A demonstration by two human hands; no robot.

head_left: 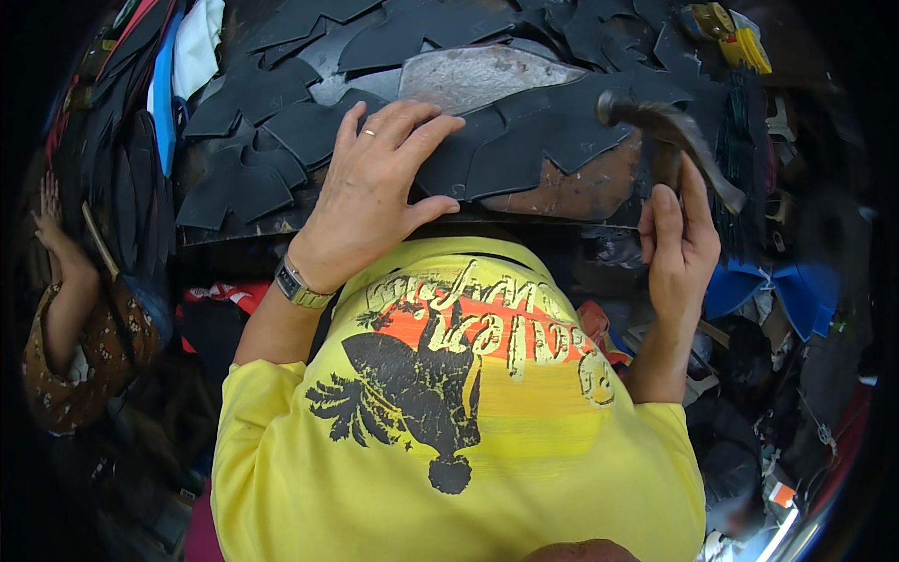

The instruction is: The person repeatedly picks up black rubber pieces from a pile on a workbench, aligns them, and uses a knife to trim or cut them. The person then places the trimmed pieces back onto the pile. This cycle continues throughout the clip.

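Note:
My left hand point(379, 178), with a ring and a wristwatch, is over the near part of the table. Its fingers are spread and nothing shows in its grasp. Below and beyond it lie overlapping black cut pieces point(524, 136), flat and leather-like. The fingertips are close to a worn grey slab point(478, 80) that lies partly under those pieces. At the table's right side my right hand point(679, 234) grips a hammer point(688, 131) by its handle, the dark curved head raised above the pieces. Most of the handle is hidden behind the fingers.
A brown worn patch point(585, 187) shows near the table's front edge. Blue and white material point(197, 47) stands at the far left, a yellow packet point(744, 47) at the far right. Another person's arm point(70, 272) is at the left. Blue pieces point(777, 295) hang at the right.

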